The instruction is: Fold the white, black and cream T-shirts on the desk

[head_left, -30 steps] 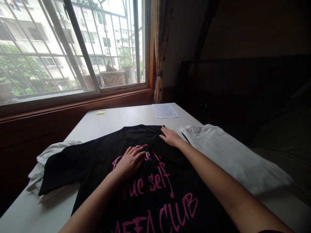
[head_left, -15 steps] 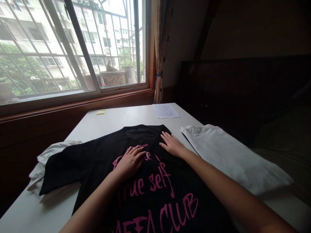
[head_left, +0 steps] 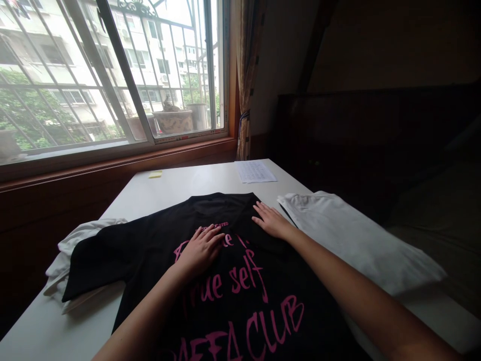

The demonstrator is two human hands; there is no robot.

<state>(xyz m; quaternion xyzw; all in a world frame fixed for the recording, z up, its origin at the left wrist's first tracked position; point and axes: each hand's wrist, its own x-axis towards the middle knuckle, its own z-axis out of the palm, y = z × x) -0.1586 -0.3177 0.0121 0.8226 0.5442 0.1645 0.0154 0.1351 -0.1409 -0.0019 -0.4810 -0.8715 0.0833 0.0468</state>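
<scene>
Shirt (head_left: 233, 311) is lying lower centre of frame on white surface (head_left: 180, 183); L hand (head_left: 203, 248) & R hand (head_left: 271, 220) are resting flat on it, grip spread, clamping nothing. Step's prob. smoothing folded-in R side; next move's prob. needing frame-left sleeve (head_left: 101, 255) brought inward.

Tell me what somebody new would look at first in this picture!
Probably the big pink writing on the black shirt, spread across the white table. Next might come the bright barred window at the upper left. Then maybe the pale cloth on the table, right of the shirt.
</scene>
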